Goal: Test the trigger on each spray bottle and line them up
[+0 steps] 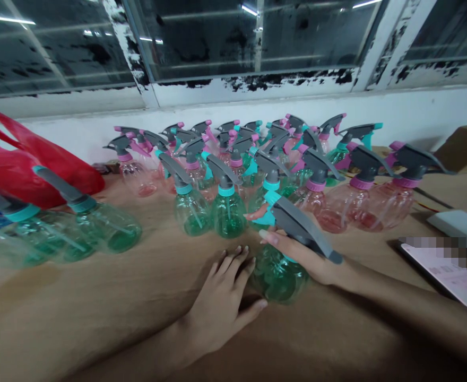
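A clear green spray bottle [281, 273] with a grey and turquoise trigger head stands tilted slightly near the middle of the table. My right hand [297, 249] is wrapped around its neck, just under the trigger, with the index finger by the turquoise lever. Lying palm down on the table to the left of it is my left hand [227, 297], fingers spread and holding nothing. Its fingertips and thumb come close to the bottle's base; whether they touch it I cannot tell. Just behind stands another green spray bottle [228, 215].
Pink spray bottles [339, 207] and more green ones crowd the back along the wall. Several green bottles [110, 231] stand at left by a red plastic bag [38, 159]. A phone [448, 270] and a white box [460, 225] lie at right on the wooden table [138, 297].
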The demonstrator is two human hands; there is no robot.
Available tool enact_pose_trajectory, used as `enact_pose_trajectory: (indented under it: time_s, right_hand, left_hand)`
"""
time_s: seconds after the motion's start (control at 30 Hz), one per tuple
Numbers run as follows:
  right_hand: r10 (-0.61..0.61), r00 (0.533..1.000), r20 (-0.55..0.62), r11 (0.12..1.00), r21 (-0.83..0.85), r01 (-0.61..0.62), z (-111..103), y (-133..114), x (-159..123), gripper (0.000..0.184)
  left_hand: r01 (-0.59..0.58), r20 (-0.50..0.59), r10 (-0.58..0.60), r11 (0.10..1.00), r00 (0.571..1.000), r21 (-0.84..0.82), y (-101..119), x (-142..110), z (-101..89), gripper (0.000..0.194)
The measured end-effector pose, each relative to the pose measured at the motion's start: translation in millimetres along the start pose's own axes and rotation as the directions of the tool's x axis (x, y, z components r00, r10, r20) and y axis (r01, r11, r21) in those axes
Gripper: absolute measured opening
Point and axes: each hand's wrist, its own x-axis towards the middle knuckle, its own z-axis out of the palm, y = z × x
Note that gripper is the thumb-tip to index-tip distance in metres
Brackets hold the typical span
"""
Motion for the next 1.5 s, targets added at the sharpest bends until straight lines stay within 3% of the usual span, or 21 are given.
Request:
enact_pose_trajectory:
  time_s: [1.5]
  right_hand:
    - [0.025,0.999,0.028,1.0,0.006,-0.026,-1.6,-3.3,0.4,0.022]
  left_hand:
    - [0.003,0.007,-0.003,1.0,1.0,0.0,1.1,-0.5,-1.4,0.057]
